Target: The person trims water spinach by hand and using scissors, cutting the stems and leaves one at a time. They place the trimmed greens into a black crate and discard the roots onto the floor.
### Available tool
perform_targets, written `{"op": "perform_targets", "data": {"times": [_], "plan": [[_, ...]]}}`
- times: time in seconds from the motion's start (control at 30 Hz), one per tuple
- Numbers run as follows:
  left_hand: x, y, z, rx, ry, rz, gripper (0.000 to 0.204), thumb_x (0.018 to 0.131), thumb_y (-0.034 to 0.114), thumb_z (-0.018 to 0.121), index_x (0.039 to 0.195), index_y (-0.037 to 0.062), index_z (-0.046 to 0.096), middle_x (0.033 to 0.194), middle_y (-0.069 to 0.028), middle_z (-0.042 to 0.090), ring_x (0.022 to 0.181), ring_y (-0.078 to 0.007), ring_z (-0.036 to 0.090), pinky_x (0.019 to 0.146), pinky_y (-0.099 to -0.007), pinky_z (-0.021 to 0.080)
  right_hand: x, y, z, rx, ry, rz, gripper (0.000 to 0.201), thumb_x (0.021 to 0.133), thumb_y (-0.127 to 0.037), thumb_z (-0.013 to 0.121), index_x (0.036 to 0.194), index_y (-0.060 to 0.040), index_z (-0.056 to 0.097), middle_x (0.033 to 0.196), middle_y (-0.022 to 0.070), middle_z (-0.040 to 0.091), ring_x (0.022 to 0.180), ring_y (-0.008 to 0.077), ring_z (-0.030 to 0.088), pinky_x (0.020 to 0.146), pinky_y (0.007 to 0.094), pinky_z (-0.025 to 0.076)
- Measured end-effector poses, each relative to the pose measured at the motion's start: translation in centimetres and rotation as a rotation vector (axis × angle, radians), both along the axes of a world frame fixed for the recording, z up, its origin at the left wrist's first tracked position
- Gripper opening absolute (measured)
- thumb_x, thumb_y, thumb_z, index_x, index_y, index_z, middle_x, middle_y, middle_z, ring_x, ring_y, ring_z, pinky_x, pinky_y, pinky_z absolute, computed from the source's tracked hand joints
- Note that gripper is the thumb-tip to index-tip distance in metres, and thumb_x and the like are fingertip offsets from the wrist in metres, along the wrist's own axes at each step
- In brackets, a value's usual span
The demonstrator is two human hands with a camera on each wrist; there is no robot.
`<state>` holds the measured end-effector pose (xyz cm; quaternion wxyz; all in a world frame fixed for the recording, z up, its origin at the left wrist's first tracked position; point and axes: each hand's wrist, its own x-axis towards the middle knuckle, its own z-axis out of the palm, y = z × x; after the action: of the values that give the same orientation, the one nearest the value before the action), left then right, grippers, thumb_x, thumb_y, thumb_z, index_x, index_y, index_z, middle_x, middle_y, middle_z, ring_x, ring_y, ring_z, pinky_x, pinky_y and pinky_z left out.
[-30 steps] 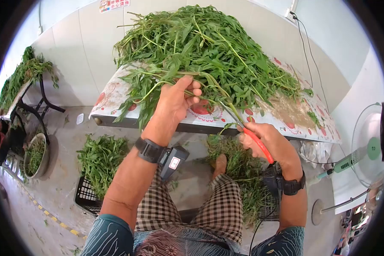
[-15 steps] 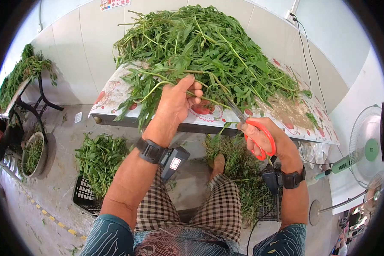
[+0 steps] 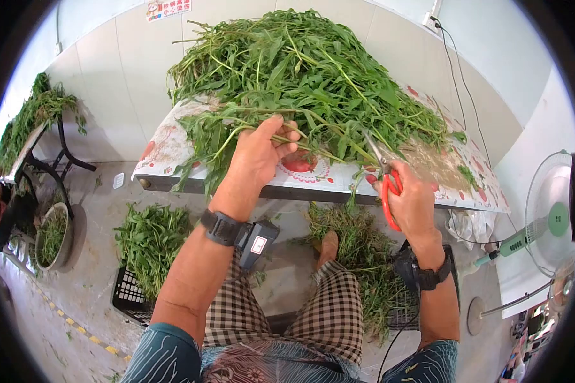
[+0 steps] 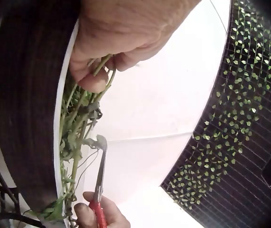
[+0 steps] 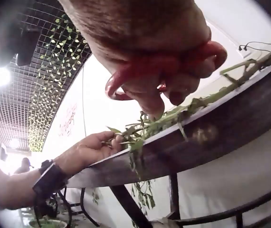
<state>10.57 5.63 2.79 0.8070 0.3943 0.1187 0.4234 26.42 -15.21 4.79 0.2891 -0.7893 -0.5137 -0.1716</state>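
Cut leafy greens [image 3: 281, 70] lie in a big heap on the table, long stems among them. My left hand [image 3: 259, 153] pinches a few green stems [image 4: 102, 66] between thumb and fingers at the heap's front edge. In my right hand [image 3: 414, 203] I hold scissors with red handles [image 3: 386, 198], fingers through the loops. Their metal blades point up and away, beside the stems to the right of my left hand. The left wrist view shows a blade [image 4: 100, 175] close to the hanging leaves. In the right wrist view, red handle loops [image 5: 149, 69] show under the palm.
The table [image 3: 160, 147] has a patterned cover with soil scattered at its right. Below stand a black crate [image 3: 129, 290] of greens at left and a heap of trimmings [image 3: 358, 255] at right. A fan [image 3: 549, 220] stands far right; a basin [image 3: 54, 236] sits far left.
My right hand has moved a little right, and the scissors have swung from pointing left along the stem to more upright. Their handles spread, then came closer together. My left hand stays nearly still.
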Motion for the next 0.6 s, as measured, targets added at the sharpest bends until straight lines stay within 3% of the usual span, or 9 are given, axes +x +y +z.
{"op": "perform_targets", "data": {"times": [0.03,0.13,0.23,0.33,0.43,0.53,0.6], "plan": [[-0.1,0.0,0.1,0.016,-0.005,-0.014,0.017,0.088,0.014,0.050,0.091,-0.0021,0.055,0.086,-0.0112,0.059,0.075,-0.0196,0.058,0.062,-0.0293,0.049,0.5,0.0,-0.3,0.045,-0.034,-0.044,0.039,0.070,-0.016,0.071,0.104,-0.0031,0.056,0.076,0.0126,0.063,0.064,0.0162,0.059,0.059,0.0300,0.045],[-0.1,-0.1,0.0,0.002,0.012,-0.003,0.017,0.088,0.013,0.049,0.091,-0.0026,0.055,0.088,-0.0120,0.059,0.078,-0.0218,0.059,0.065,-0.0316,0.050,2.0,-0.3,-0.6,0.057,0.051,0.065,0.041,0.071,-0.016,0.070,0.105,-0.0004,0.054,0.077,0.0109,0.063,0.065,0.0146,0.058,0.059,0.0285,0.045],[0.1,-0.4,0.3,-0.024,0.031,0.016,0.016,0.089,0.011,0.046,0.093,-0.0028,0.054,0.090,-0.0128,0.058,0.080,-0.0241,0.058,0.070,-0.0346,0.051,1.9,-0.3,-0.3,0.184,0.384,0.104,0.038,0.073,-0.016,0.068,0.105,-0.0012,0.054,0.076,0.0129,0.063,0.068,0.0176,0.060,0.063,0.0292,0.046],[0.0,-0.9,0.7,-0.087,0.019,0.033,0.017,0.089,0.009,0.042,0.096,-0.0035,0.052,0.090,-0.0137,0.057,0.082,-0.0257,0.058,0.073,-0.0376,0.052,3.0,-0.9,0.6,0.052,0.452,0.099,0.042,0.075,-0.014,0.066,0.111,0.0018,0.050,0.083,0.0102,0.063,0.072,0.0116,0.056,0.067,0.0261,0.045],[-0.1,-1.0,1.1,-0.129,0.016,0.025,0.018,0.089,0.008,0.039,0.098,-0.0043,0.050,0.089,-0.0132,0.056,0.082,-0.0261,0.058,0.075,-0.0398,0.052,3.9,-2.6,1.9,0.001,0.762,0.234,0.046,0.077,-0.014,0.064,0.115,0.0033,0.045,0.088,0.0090,0.063,0.075,0.0116,0.056,0.069,0.0246,0.045],[-0.1,-0.7,0.7,-0.136,-0.005,0.026,0.018,0.090,0.008,0.038,0.098,-0.0048,0.048,0.086,-0.0115,0.054,0.079,-0.0250,0.057,0.075,-0.0420,0.051,4.1,-4.2,2.8,0.047,0.445,0.223,0.046,0.078,-0.013,0.062,0.116,0.0035,0.043,0.088,0.0058,0.061,0.076,0.0089,0.055,0.069,0.0225,0.044],[-0.2,-0.5,0.3,-0.119,-0.041,0.012,0.017,0.089,0.008,0.039,0.095,-0.0051,0.049,0.082,-0.0108,0.054,0.075,-0.0239,0.057,0.070,-0.0408,0.052,4.6,-4.4,3.7,0.091,0.596,0.286,0.046,0.078,-0.011,0.060,0.118,0.0034,0.043,0.085,0.0052,0.060,0.072,0.0073,0.053,0.067,0.0200,0.043]]}}
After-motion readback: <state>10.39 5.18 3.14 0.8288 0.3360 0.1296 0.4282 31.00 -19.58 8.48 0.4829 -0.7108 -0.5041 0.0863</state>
